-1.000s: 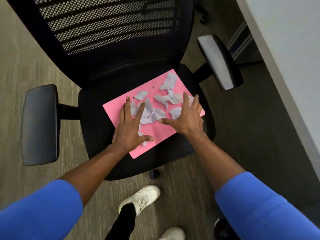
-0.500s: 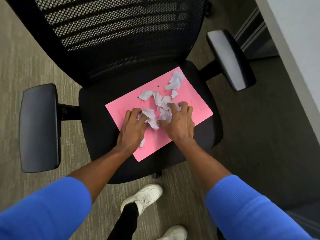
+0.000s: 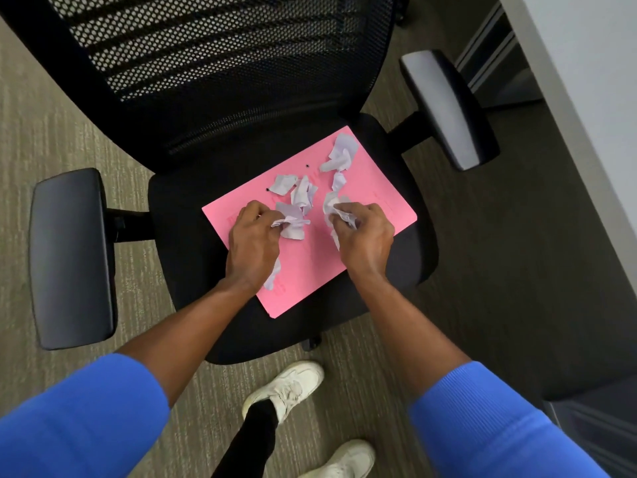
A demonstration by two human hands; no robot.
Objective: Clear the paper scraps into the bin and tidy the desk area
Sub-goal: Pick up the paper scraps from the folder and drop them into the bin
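A pink folder (image 3: 375,198) lies on the black seat of an office chair (image 3: 179,215). Several white paper scraps (image 3: 303,193) are scattered over the folder's upper half, with more scraps (image 3: 341,153) near its far corner. My left hand (image 3: 253,243) is closed around a bunch of scraps at the folder's middle, and one scrap (image 3: 272,277) pokes out beneath its palm. My right hand (image 3: 365,236) is closed around another crumpled bunch just to the right. No bin is in view.
The chair's mesh back (image 3: 213,56) rises behind the folder, with armrests at left (image 3: 70,257) and right (image 3: 448,108). A white desk edge (image 3: 586,98) runs along the right side. My white shoes (image 3: 286,391) stand on the carpet below the seat.
Both hands went from lying flat on the folder to raking the scraps together and then curling shut on bunches of them. The two hands have drawn slightly apart.
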